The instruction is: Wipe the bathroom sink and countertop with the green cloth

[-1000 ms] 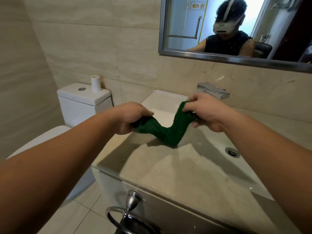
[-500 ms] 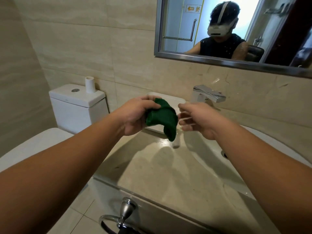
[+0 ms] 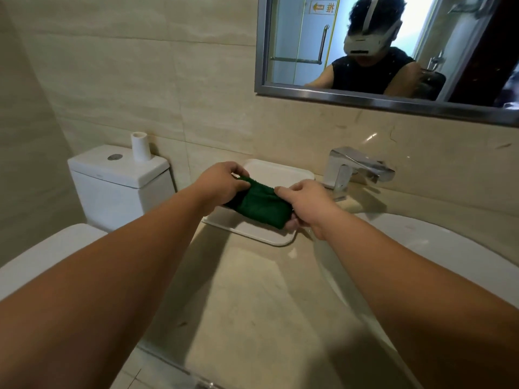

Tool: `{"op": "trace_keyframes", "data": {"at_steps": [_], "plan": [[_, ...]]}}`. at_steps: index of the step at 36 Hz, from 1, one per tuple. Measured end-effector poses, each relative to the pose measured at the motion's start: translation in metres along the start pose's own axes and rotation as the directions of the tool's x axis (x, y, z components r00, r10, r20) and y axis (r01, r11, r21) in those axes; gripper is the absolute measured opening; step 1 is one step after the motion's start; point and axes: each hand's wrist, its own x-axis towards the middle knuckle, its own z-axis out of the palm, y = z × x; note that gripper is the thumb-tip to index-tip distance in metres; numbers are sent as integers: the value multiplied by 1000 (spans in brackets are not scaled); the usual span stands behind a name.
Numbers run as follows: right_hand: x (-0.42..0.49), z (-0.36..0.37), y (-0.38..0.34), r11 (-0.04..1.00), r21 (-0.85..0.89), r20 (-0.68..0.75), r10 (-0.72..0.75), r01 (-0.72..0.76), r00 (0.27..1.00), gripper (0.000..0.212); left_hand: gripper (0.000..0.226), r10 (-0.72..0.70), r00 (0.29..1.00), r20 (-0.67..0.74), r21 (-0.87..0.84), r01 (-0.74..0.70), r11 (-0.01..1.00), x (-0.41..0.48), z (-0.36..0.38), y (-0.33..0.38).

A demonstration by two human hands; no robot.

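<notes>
Head camera: where is the green cloth [image 3: 262,209]?

Bunched between both hands, over the white tray [image 3: 278,174] at the worktop's [image 3: 252,304] back edge. The left hand [image 3: 222,183] pinches one end and the right hand [image 3: 306,203] grips the other.

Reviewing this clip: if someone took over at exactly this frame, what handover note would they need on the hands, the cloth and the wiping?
Left hand: pinches the left end of the green cloth.
Right hand: grip curled round the cloth's right end.
Cloth: bunched into a small folded pad, held over the white tray at the back of the countertop; whether it touches the tray cannot be told.
Done: cloth is in hand and folded.
Left: wiping the countertop and the sink; the cloth is on neither right now.
</notes>
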Motion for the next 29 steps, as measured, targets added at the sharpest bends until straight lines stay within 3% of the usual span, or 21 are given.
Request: {"op": "trace_keyframes", "data": {"at_steps": [4, 7, 10, 13, 14, 17, 21, 25, 27, 29], "plan": [[12, 6, -1, 932, -359, -30, -64, 49, 997, 49, 36, 53, 996, -72, 314, -28, 949, 8, 10, -13], [17, 4, 2, 754, -628, -32, -274, 194, 961, 36, 46, 212, 974, -72, 561, -136, 817, 5, 20, -20], [10, 4, 10, 553, -744, 92, -470, 374, 878, 32, 44, 354, 933, 58, 624, -310, 717, -3, 28, -24], [7, 10, 27, 400, -778, 261, -496, 485, 828, 33, 58, 240, 926, 292, 760, -377, 530, -9, 33, -32], [6, 12, 32, 401, -775, 289, -463, 489, 838, 35, 64, 169, 928, 333, 793, -372, 483, -9, 33, -36], [4, 13, 45, 381, -791, 332, -389, 478, 860, 40, 70, 14, 957, 289, 758, -238, 607, -9, 33, -43], [-4, 13, 47, 447, -806, 300, -258, 389, 918, 51, 74, -9, 964, 266, 772, -208, 601, -13, 38, -38], [-6, 14, 44, 485, -790, 310, -210, 374, 927, 54, 75, -15, 972, 233, 795, -182, 579, -14, 40, -38], [-3, 12, 46, 532, -757, 323, -201, 380, 925, 54, 73, -17, 976, 217, 778, -163, 606, -19, 38, -34], [-1, 8, 48, 577, -714, 343, -208, 398, 916, 56, 70, 52, 986, 156, 699, -148, 699, -31, 32, -31]]}}
